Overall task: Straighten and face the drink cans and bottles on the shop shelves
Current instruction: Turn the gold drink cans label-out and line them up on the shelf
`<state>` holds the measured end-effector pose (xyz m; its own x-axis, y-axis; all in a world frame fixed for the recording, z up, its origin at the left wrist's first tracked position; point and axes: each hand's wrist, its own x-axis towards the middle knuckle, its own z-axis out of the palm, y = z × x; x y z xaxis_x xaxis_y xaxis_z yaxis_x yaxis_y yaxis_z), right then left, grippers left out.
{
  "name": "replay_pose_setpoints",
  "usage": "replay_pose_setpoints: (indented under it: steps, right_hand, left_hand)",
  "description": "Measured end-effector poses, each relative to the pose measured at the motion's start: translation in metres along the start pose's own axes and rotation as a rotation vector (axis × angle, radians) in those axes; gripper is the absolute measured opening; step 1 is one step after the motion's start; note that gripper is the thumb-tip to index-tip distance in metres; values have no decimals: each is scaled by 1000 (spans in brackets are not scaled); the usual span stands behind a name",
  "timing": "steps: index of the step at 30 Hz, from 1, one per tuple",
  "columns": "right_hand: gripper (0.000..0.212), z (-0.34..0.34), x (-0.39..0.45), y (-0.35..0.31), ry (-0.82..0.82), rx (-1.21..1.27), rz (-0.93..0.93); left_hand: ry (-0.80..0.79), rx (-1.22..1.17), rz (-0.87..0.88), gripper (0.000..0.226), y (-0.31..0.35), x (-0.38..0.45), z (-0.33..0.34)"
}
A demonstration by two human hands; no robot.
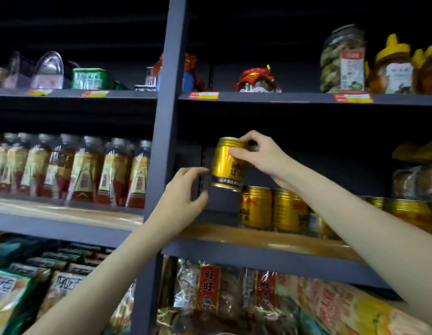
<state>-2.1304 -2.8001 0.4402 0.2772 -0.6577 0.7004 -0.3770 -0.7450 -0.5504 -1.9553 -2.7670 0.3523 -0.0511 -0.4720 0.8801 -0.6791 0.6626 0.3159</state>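
Observation:
My right hand [260,155] grips a gold drink can [225,164] near its top and holds it in the air, a little tilted, above the left end of the middle shelf [258,252]. Just left of and below the can, my left hand [183,199] hovers with its fingers loosely curved, holding nothing and not touching the can. A row of gold cans [272,209] stands on the wooden shelf board to the right, partly hidden behind my right forearm.
A dark steel upright [161,131] divides the shelving. Bottles with red and cream labels [84,170] fill the left bay. Jars [343,61] and wrapped goods stand on the top shelf. Snack bags [210,293] crowd the bottom shelves.

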Motion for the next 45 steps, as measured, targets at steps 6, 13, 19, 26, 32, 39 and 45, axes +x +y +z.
replay_pose_setpoints:
  steps: [6,13,19,26,32,39,45]
  right_hand:
    - [33,40,6,13,-135,-572,-17]
    - [24,36,1,16,-183,-918,-18]
    - [10,-48,-21,13,15,-629,13]
    - [12,-154,-57,52,77,-758,231]
    - [67,-173,-45,103,-243,-1136,475]
    - [56,-176,-41,121,-75,-921,404]
    - [36,-183,-71,69,317,-178,173]
  left_hand:
    - [-155,256,33,50,-1,-6,4]
    - [-197,282,21,41,3,-11,7]
    - [-132,206,61,36,22,3,29]
    - [-169,246,178,39,67,18,92]
    - [-224,480,78,48,92,21,131]
    - [-239,492,95,46,94,22,139]
    - [-189,369,48,43,99,24,137]
